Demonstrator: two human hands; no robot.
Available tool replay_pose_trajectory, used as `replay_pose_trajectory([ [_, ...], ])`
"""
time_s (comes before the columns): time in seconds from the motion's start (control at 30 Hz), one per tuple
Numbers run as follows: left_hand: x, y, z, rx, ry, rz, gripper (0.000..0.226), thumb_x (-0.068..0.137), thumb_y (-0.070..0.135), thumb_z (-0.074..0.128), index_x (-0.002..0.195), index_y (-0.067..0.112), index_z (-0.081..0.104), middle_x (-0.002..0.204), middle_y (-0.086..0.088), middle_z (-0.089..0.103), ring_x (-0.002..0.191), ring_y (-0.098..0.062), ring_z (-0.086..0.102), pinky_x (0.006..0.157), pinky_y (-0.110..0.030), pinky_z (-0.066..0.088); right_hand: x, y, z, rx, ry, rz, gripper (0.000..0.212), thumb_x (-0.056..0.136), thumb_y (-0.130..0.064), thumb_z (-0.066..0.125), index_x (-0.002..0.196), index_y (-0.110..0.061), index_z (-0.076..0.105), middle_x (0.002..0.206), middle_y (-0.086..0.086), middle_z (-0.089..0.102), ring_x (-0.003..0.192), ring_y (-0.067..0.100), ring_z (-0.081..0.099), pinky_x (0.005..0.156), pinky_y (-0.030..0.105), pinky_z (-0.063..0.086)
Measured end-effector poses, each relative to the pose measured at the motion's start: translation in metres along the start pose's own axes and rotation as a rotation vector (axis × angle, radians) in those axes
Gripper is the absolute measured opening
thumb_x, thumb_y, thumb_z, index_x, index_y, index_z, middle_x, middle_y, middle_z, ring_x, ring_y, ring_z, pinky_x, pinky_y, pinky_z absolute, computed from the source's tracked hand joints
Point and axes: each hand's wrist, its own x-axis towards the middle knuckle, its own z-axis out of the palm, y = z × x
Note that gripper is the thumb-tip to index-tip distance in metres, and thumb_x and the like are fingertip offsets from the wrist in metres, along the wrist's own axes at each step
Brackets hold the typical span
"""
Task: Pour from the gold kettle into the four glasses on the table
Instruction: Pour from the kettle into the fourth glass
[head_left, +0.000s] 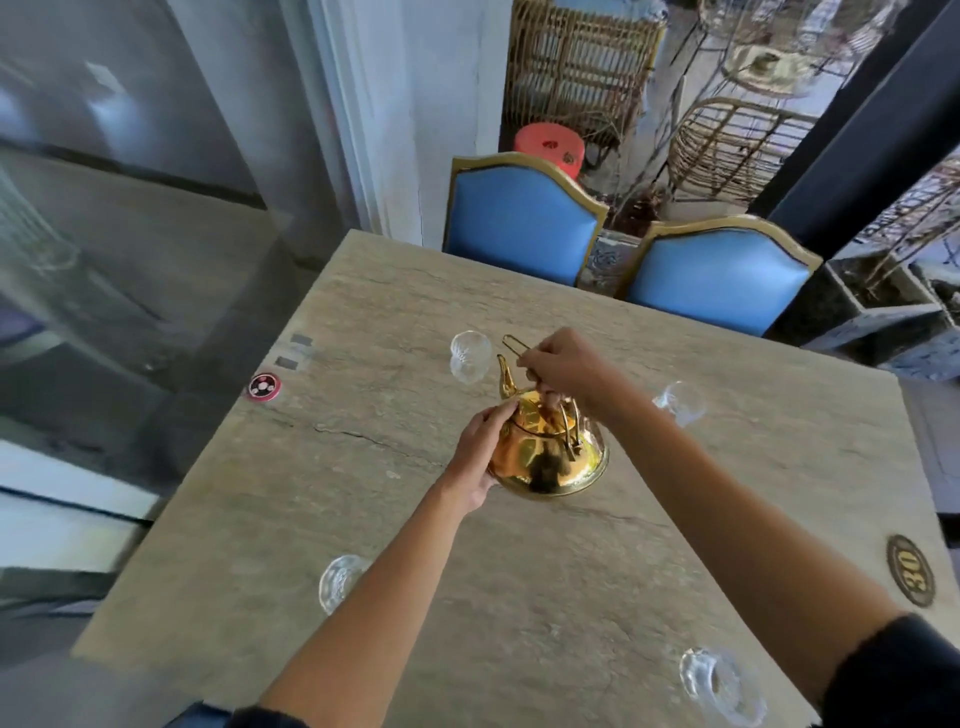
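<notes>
While both hands' grip clasps gold kettle (548, 452), four glasses (469, 357) look empty

I'm looking at a restaurant or café: a stone worktop (519, 545) with a number plaque (910, 570) reading 30, 2 blue padded chairs (519, 223), wicker chairs (727, 145) beyond.

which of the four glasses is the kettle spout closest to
The far-left glass, just beyond the spout of the gold kettle. The other three stand well off: far right, near left and near right.
</notes>
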Motion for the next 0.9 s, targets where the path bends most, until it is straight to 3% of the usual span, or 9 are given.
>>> replay_pose_trajectory([
  [0.1,0.005,0.008,-0.01,-0.016,0.031,-0.03,0.036,0.099,0.056,0.067,0.117,0.026,0.075,0.111,-0.004,0.081,0.099,-0.022,0.076,0.092,-0.042,0.059,0.014,-0.014,0.012,-0.065,0.007,-0.028,0.029,0.095,-0.018,0.059,0.093,0.009,0.069,0.071,0.015,0.064,0.057,0.022,0.057,0.061,0.036,0.051],
  [0.2,0.011,0.014,-0.018,0.007,0.05,-0.068,0.044,0.099,0.059,0.063,0.122,0.023,0.073,0.117,-0.009,0.08,0.105,-0.026,0.074,0.1,-0.048,0.059,0.027,-0.023,0.022,-0.132,0.015,-0.042,0.029,0.096,-0.018,0.057,0.094,0.009,0.068,0.067,0.013,0.065,0.054,0.02,0.057,0.059,0.034,0.051],
  [0.27,0.015,0.018,-0.022,0.019,0.046,-0.08,0.042,0.099,0.06,0.062,0.115,0.022,0.073,0.11,-0.008,0.08,0.1,-0.024,0.074,0.102,-0.049,0.058,0.035,-0.026,0.027,-0.15,0.025,-0.042,0.03,0.095,-0.018,0.057,0.093,0.01,0.067,0.062,0.01,0.063,0.053,0.02,0.056,0.059,0.034,0.05],
  [0.37,0.023,0.025,-0.029,0.019,0.05,-0.105,0.04,0.101,0.059,0.059,0.109,0.022,0.071,0.102,-0.007,0.078,0.09,-0.021,0.073,0.085,-0.039,0.061,0.047,-0.033,0.034,-0.172,0.035,-0.031,0.031,0.093,-0.018,0.057,0.091,0.012,0.067,0.058,0.008,0.06,0.051,0.019,0.054,0.056,0.032,0.046],
  [0.43,0.027,0.028,-0.032,0.014,0.048,-0.114,0.05,0.1,0.062,0.059,0.121,0.018,0.072,0.112,-0.012,0.079,0.089,-0.022,0.074,0.075,-0.036,0.062,0.053,-0.035,0.036,-0.174,0.029,-0.019,0.029,0.093,-0.017,0.057,0.093,0.012,0.065,0.058,0.008,0.059,0.05,0.019,0.053,0.055,0.032,0.045],
  [0.5,0.032,0.028,-0.034,0.012,0.04,-0.13,0.06,0.098,0.064,0.06,0.131,0.015,0.072,0.123,-0.016,0.079,0.089,-0.023,0.076,0.073,-0.036,0.063,0.06,-0.035,0.038,-0.175,0.024,0.003,0.029,0.093,-0.017,0.058,0.096,0.011,0.064,0.059,0.009,0.059,0.051,0.02,0.053,0.057,0.033,0.045],
  [0.63,0.042,0.026,-0.037,-0.002,0.02,-0.156,0.064,0.096,0.067,0.06,0.132,0.016,0.073,0.124,-0.015,0.08,0.09,-0.023,0.077,0.07,-0.033,0.063,0.071,-0.036,0.043,-0.188,0.028,0.028,0.024,0.092,-0.017,0.058,0.094,0.007,0.06,0.065,0.012,0.061,0.056,0.022,0.054,0.058,0.035,0.045],
  [0.73,0.048,0.024,-0.037,-0.015,0.009,-0.158,0.062,0.097,0.066,0.059,0.132,0.017,0.073,0.123,-0.015,0.08,0.094,-0.023,0.077,0.075,-0.035,0.063,0.076,-0.037,0.045,-0.2,0.026,0.025,0.017,0.095,-0.019,0.059,0.09,-0.003,0.053,0.07,0.012,0.062,0.056,0.02,0.054,0.056,0.033,0.045],
  [0.9,0.053,0.022,-0.034,-0.009,-0.002,-0.174,0.066,0.095,0.069,0.059,0.134,0.018,0.073,0.124,-0.015,0.08,0.113,-0.029,0.076,0.095,-0.045,0.061,0.083,-0.037,0.044,-0.219,0.007,0.04,0.021,0.096,-0.019,0.057,0.102,0.001,0.057,0.071,0.012,0.062,0.055,0.019,0.054,0.053,0.03,0.045],
])
